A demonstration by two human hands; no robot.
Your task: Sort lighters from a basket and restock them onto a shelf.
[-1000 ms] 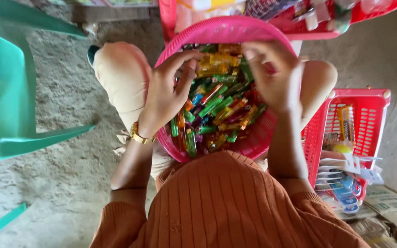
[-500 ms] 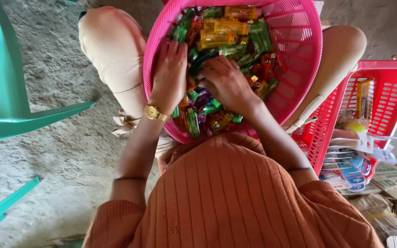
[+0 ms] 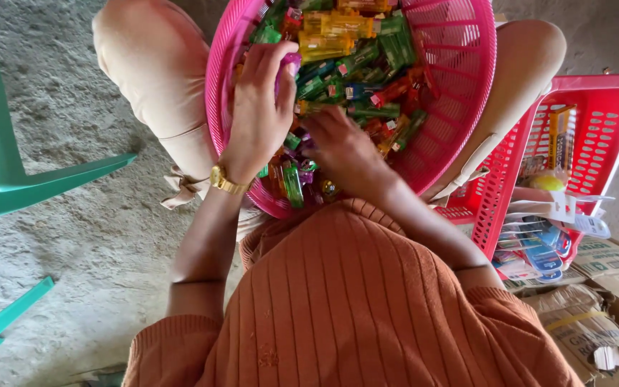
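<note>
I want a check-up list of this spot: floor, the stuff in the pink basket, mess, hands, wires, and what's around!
Surface: rough grey concrete floor.
Job's things: round pink basket on the lap, full of small colourful lighters.
Clutter: red basket with packets; cardboard boxes.
Hands: left hand and right hand both dig among the lighters; grips hidden.
Cables: nothing seen.
Surroundings: green plastic chair.

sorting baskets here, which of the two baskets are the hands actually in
The round pink basket on the person's lap, full of small colourful items. Both the left hand and right hand are inside it. The square red basket beside the knee is untouched.
</note>
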